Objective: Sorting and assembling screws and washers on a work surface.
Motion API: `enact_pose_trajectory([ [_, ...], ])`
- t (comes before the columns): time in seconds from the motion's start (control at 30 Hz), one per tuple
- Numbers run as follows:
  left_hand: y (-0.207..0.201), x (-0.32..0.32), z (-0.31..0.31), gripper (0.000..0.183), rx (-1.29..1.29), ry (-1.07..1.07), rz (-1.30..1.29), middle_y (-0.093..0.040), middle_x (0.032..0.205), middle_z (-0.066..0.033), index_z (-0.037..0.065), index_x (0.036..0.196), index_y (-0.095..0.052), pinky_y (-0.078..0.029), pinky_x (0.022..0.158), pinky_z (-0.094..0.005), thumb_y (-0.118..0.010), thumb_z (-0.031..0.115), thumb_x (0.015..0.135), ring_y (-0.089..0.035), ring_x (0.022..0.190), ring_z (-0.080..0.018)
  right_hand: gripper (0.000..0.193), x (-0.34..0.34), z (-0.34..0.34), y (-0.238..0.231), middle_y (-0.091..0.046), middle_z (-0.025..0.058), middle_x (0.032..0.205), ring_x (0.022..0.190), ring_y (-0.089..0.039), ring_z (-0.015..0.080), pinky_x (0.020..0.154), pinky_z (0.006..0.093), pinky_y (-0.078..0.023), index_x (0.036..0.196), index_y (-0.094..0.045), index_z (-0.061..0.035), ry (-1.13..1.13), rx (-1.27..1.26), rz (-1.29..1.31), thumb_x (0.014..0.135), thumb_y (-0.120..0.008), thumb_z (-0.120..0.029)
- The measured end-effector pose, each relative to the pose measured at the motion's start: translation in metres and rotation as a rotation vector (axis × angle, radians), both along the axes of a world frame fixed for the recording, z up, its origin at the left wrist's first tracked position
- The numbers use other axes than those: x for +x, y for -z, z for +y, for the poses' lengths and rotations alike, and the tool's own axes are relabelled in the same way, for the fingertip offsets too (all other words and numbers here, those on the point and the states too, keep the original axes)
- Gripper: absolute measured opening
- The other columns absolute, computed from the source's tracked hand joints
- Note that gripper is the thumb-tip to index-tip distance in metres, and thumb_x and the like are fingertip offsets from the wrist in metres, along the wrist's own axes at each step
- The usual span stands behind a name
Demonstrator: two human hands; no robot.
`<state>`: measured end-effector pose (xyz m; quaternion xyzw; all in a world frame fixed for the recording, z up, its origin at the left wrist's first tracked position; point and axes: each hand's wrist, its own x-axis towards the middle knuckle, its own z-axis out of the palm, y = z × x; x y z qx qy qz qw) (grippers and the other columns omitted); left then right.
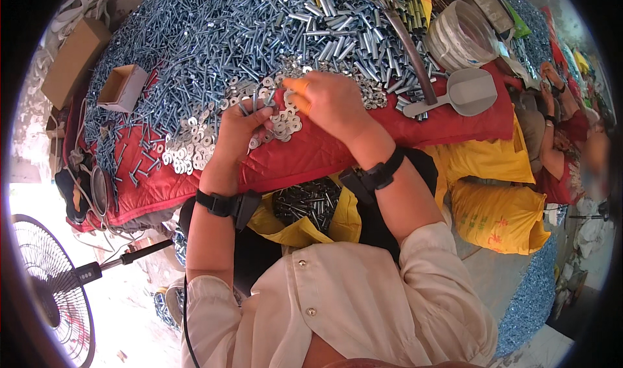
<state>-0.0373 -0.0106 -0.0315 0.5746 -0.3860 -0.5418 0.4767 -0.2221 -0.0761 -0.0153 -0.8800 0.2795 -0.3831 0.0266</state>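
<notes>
My left hand (239, 127) is closed on a few metal bolts (244, 106), whose shanks stick up between the fingers and thumb. Beside it my right hand (333, 103), with orange covers on some fingertips, is bent in a pinch close to the left thumb; whatever it grips is too small to make out. Flat round washers (193, 141) lie in a loose band under and around both hands. Beyond them spreads a big heap of bluish bolts (195, 34), with silvery metal sleeves (337, 27) piled at its right.
A red quilted cloth (311, 149) covers the work surface. To the right are a grey scoop (472, 92) and a white bucket (459, 36); at left, a small open box (123, 88) and a fan (55, 290). A yellow bag (347, 219) of metal parts sits before me. Another person (561, 134) works at far right.
</notes>
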Motion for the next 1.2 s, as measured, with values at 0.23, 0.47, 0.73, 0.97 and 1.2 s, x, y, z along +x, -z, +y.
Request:
enact_pose_trajectory([
  [0.23, 0.006, 0.005, -0.003, 0.011, -0.036, -0.056, 0.108, -0.058, 0.067, -0.0017, 0.000, 0.089, -0.061, -0.040, 0.046, -0.0196, -0.059, 0.010, 0.083, -0.052, 0.055, -0.0069, 0.011, -0.033, -0.053, 0.008, -0.059, 0.0071, 0.082, 0.068, -0.061, 0.0256, 0.054, 0.0361, -0.049, 0.085, -0.057, -0.0103, 0.489, -0.019, 0.105, 0.077, -0.050, -0.007],
  [0.47, 0.000, 0.009, 0.003, 0.019, -0.025, 0.048, 0.130, -0.057, 0.071, 0.0008, 0.004, 0.094, -0.060, -0.034, 0.040, -0.0175, -0.054, 0.021, 0.088, -0.046, 0.050, -0.0044, 0.012, -0.024, -0.059, 0.022, -0.057, 0.0091, 0.093, 0.071, -0.063, 0.0273, 0.057, 0.0390, -0.051, 0.089, -0.056, -0.0076, 0.646, 0.108, 0.293, 0.077, -0.052, -0.007],
  [0.73, -0.005, 0.003, 0.002, 0.015, -0.011, 0.027, 0.242, -0.053, 0.065, -0.0006, 0.001, 0.087, -0.057, -0.029, 0.035, -0.0194, -0.053, 0.015, 0.088, -0.044, 0.043, -0.0056, 0.018, -0.034, -0.044, 0.007, -0.063, 0.0150, 0.087, 0.067, -0.063, 0.0296, 0.056, 0.0385, -0.049, 0.087, -0.063, -0.0050, 0.556, 0.322, 0.025, 0.074, -0.064, -0.018],
  [0.97, 0.006, 0.001, 0.000, 0.013, -0.021, 0.050, 0.194, -0.059, 0.067, -0.0020, 0.003, 0.089, -0.058, -0.033, 0.039, -0.0175, -0.055, 0.015, 0.087, -0.050, 0.047, -0.0054, 0.025, -0.019, -0.022, -0.007, -0.065, 0.0079, 0.087, 0.064, -0.064, 0.0138, 0.053, 0.0190, -0.045, 0.105, -0.059, -0.0037, -0.042, 1.240, -0.675, 0.085, -0.058, -0.018],
  [1.2, 0.000, -0.001, 0.003, 0.012, -0.001, 0.111, 0.148, -0.060, 0.068, -0.0016, 0.004, 0.086, -0.059, -0.031, 0.037, -0.0162, -0.056, 0.016, 0.087, -0.053, 0.046, -0.0062, 0.027, -0.001, -0.005, -0.002, -0.064, 0.0135, 0.093, 0.075, -0.066, 0.0203, 0.062, 0.0236, -0.050, 0.116, -0.049, -0.0047, -0.243, 1.347, -0.807, 0.092, -0.045, -0.016],
])
